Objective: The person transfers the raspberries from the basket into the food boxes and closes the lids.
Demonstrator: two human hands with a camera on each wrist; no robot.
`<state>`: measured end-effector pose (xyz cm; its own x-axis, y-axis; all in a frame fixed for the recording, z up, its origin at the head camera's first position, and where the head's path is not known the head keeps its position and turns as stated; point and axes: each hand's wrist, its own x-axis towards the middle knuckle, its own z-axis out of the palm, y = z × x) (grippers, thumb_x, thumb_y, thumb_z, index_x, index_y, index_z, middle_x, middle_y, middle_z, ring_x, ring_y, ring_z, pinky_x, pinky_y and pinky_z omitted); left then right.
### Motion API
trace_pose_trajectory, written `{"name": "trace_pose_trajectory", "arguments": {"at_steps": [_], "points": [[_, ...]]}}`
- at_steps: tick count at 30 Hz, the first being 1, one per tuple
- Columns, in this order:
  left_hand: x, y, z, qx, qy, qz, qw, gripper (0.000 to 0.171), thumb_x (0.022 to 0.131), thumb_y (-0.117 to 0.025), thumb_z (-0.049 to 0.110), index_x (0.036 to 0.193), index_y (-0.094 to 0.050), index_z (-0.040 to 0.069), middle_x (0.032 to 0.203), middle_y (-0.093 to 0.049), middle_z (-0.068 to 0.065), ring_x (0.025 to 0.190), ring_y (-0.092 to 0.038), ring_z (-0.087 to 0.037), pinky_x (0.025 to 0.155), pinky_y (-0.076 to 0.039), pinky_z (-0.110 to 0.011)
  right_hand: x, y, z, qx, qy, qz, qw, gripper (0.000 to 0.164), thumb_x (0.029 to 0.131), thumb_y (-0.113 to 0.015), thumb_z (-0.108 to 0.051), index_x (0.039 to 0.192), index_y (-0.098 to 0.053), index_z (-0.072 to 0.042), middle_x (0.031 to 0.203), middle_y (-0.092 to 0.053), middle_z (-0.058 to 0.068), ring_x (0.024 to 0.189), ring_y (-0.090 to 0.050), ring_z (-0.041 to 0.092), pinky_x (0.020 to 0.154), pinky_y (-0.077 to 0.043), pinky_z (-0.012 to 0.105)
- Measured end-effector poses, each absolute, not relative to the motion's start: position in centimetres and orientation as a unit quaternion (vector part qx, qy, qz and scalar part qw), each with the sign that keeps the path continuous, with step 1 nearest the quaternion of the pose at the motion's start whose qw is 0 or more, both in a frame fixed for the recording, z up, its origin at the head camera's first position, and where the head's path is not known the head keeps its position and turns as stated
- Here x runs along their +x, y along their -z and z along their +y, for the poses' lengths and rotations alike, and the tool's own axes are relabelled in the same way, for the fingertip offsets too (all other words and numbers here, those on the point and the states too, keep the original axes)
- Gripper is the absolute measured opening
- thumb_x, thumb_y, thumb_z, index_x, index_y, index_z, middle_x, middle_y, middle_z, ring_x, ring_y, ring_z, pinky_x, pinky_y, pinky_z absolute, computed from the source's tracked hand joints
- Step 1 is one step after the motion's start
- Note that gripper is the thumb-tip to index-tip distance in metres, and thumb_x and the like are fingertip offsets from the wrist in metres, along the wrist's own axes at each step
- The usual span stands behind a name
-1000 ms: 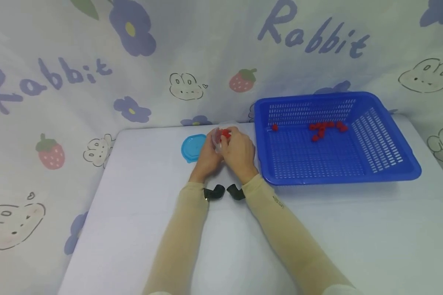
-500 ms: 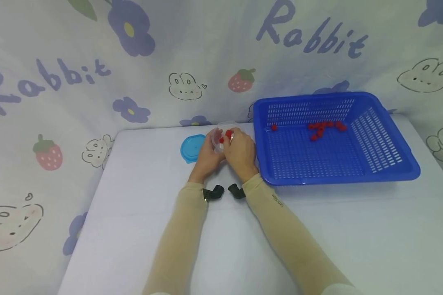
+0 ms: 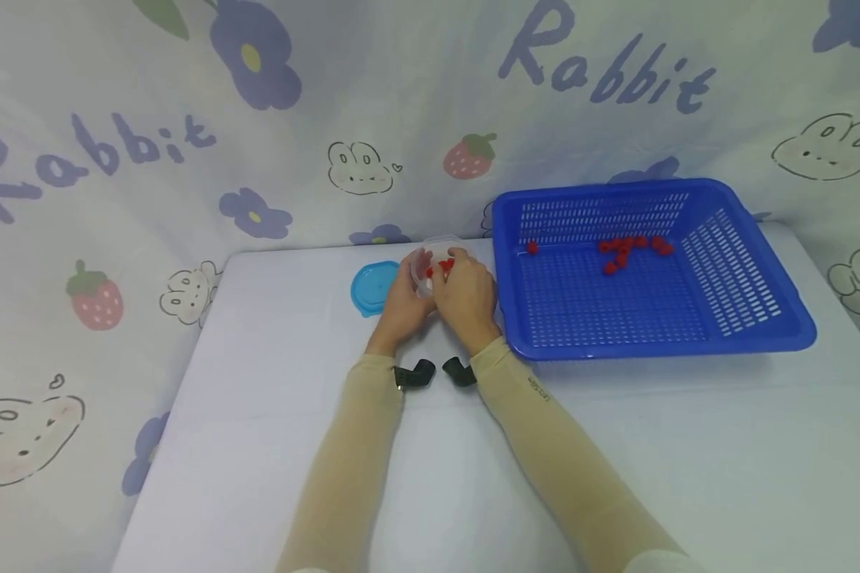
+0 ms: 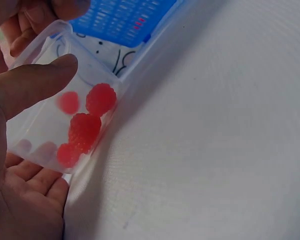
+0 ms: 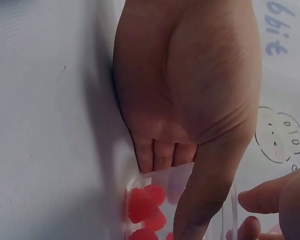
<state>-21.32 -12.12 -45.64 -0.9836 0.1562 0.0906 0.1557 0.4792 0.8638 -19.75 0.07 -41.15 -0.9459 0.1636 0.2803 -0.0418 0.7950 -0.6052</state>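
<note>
A clear plastic container (image 4: 37, 125) with several red raspberries (image 4: 85, 131) in it is between both hands. My left hand (image 3: 404, 312) grips it from the left; in the left wrist view the thumb lies across the near wall and the fingers curl behind. From the right, my right hand (image 3: 467, 293) holds the container too, its thumb over the near side and other fingers showing behind the wall in the right wrist view. Beside the left hand lies a light blue round lid (image 3: 373, 286), flat on the table.
To the right stands a large blue plastic basket (image 3: 659, 350), close to the right hand, with several red raspberries (image 3: 622, 245) along its far side. A patterned curtain (image 3: 416, 95) hangs behind the white table (image 3: 272, 350).
The red raspberries between the hands sit lower in the container now, and more of its clear opening shows. Both hands stay nearly in place. Basket and lid have not moved.
</note>
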Motion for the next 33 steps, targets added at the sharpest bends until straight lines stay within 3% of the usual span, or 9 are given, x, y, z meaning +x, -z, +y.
{"name": "trace_pose_trajectory", "arguments": {"at_steps": [12, 21, 27, 33], "points": [[-21.4, 45.6, -12.0, 0.102, -0.514, 0.851, -0.004, 0.076, 0.08, -0.069, 0.014, 0.143, -0.027, 0.014, 0.142, -0.041, 0.002, 0.131, -0.034, -0.011, 0.108, -0.027, -0.037, -18.8, 39.7, 0.0, -0.015, -0.344, -0.926, 0.153, 0.035, 0.088, -0.057, -0.034, 0.114, -0.063, -0.011, 0.083, -0.068, 0.008, 0.076, -0.064, 0.029, 0.06, -0.049, 0.041], [-21.4, 45.8, -12.3, 0.12, -0.515, 0.849, -0.02, 0.065, 0.086, -0.063, 0.013, 0.142, -0.028, 0.01, 0.141, -0.043, -0.007, 0.13, -0.038, -0.017, 0.108, -0.028, -0.034, -17.7, 38.4, -0.5, 0.003, -0.366, -0.917, 0.16, 0.036, 0.088, -0.056, -0.036, 0.116, -0.062, -0.014, 0.071, -0.062, 0.002, 0.066, -0.06, 0.023, 0.055, -0.047, 0.037], [-21.5, 45.4, -12.2, 0.129, -0.487, 0.863, -0.039, 0.055, 0.096, -0.047, 0.032, 0.14, -0.031, 0.002, 0.14, -0.041, -0.015, 0.129, -0.038, -0.024, 0.108, -0.027, -0.036, -17.0, 37.9, -1.1, 0.023, -0.395, -0.901, 0.178, 0.032, 0.085, -0.059, -0.032, 0.111, -0.064, -0.015, 0.071, -0.064, 0.0, 0.065, -0.06, 0.02, 0.053, -0.047, 0.037], [-21.0, 45.1, -12.5, 0.157, -0.494, 0.854, -0.05, 0.059, 0.093, -0.047, 0.027, 0.136, -0.029, -0.009, 0.135, -0.041, -0.025, 0.126, -0.038, -0.034, 0.108, -0.027, -0.044, -16.2, 37.8, -1.8, 0.07, -0.427, -0.882, 0.188, 0.026, 0.086, -0.056, -0.028, 0.105, -0.065, -0.013, 0.07, -0.062, -0.002, 0.063, -0.058, 0.016, 0.054, -0.046, 0.031]]}}
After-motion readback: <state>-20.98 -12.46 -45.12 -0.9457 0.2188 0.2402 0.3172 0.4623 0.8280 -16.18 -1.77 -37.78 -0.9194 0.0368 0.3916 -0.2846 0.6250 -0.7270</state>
